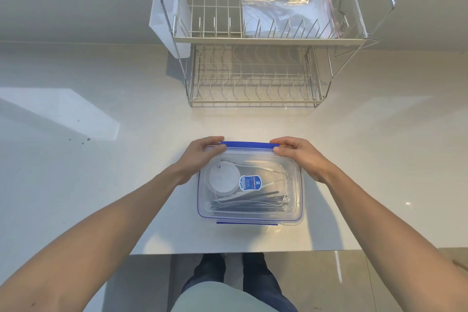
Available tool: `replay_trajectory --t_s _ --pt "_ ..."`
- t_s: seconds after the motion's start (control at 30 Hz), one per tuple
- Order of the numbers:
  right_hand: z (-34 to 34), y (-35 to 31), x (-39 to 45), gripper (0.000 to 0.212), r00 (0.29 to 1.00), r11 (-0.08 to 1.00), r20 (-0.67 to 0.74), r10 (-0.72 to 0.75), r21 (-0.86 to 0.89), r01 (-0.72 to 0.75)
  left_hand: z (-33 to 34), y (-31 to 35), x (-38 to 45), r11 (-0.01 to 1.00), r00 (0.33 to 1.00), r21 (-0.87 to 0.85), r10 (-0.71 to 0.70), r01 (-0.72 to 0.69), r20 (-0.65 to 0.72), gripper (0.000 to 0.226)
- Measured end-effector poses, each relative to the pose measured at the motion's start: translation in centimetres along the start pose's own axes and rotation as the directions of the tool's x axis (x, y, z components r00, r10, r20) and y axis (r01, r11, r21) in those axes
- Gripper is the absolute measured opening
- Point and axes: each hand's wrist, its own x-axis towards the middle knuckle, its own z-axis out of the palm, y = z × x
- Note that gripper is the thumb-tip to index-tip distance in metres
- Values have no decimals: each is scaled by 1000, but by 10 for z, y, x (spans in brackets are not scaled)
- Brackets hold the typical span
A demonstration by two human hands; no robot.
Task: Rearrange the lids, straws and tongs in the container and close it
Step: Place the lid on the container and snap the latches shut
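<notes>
A clear plastic container (295, 200) sits on the white counter near its front edge, with its clear cover (255, 159) lying on top. Through the cover I see a round white lid (222, 180), dark straws (250, 204) and metal tongs (274, 175). A blue latch (249, 145) runs along the far edge, and another blue latch (247, 223) along the near edge. My left hand (202, 157) grips the far left corner at the blue latch. My right hand (298, 154) grips the far right corner at the same latch.
A two-tier wire dish rack (253, 99) stands at the back of the counter, with clear plastic bags (288, 15) on its upper tier and a white cutlery holder (164, 15) on its left side. The counter's front edge (228, 252) lies just below the container.
</notes>
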Motion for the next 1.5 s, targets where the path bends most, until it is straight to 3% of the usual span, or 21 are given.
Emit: replay_trajectory --t_s 0.1,0.17,0.2,0.27,0.3,0.33,0.4,0.47,0.53,0.6,0.67,0.73,0.83,0.97,1.03,1.17,1.33,1.5 --pt "5 -2 -9 33 993 978 -88 -73 -200 54 -1 2 -1 994 996 75 79 -82 47 27" --pt "12 -2 -20 41 940 956 -300 -163 -283 75 -1 7 1 969 985 185 150 -164 87 24" --pt "18 -1 -31 41 874 970 -452 -176 -232 75 -1 10 2 943 978 263 181 -203 106 23" --pt "36 10 -60 32 668 993 -743 -27 55 101 0 17 6 866 964 422 233 -267 131 21" --pt "48 21 -75 28 581 970 -806 111 216 115 1 21 8 822 956 489 249 -292 154 20" --pt "60 32 -90 27 545 928 -804 237 353 118 4 26 9 776 950 549 250 -311 184 21" --pt "86 59 -116 29 586 848 -706 399 527 57 12 36 11 684 940 646 216 -339 264 34" --pt "108 80 -134 30 677 798 -590 440 602 7 21 44 12 574 927 731 176 -370 331 48" --pt "124 95 -143 41 778 747 -448 441 664 -41 31 47 13 479 918 785 160 -394 363 47" --pt "139 103 -148 54 865 694 -274 420 712 -111 40 48 12 481 929 796 146 -367 340 40" --pt "150 104 -149 59 910 638 -162 382 758 -133 45 47 11 521 943 788 132 -327 304 35" --pt "158 99 -147 60 918 601 -142 370 790 -120 46 42 10 518 940 785 158 -340 302 35" --pt "167 87 -143 63 923 547 -145 357 833 -81 48 26 6 431 910 808 287 -401 299 41" --pt "174 78 -143 52 895 489 -181 408 871 -46 52 -2 0 166 777 884 564 -437 279 53" --pt "177 75 -144 48 856 497 -221 468 866 -49 51 -5 1 108 736 890 610 -443 292 55" --pt "176 60 -146 38 798 538 -243 552 835 -118 50 0 -1 156 765 875 570 -458 299 61" --pt "170 42 -143 30 754 555 -230 615 806 -207 51 24 3 369 870 823 410 -432 273 49" --pt "167 33 -139 30 721 511 -206 661 828 -231 50 31 0 510 896 750 362 -421 257 50"
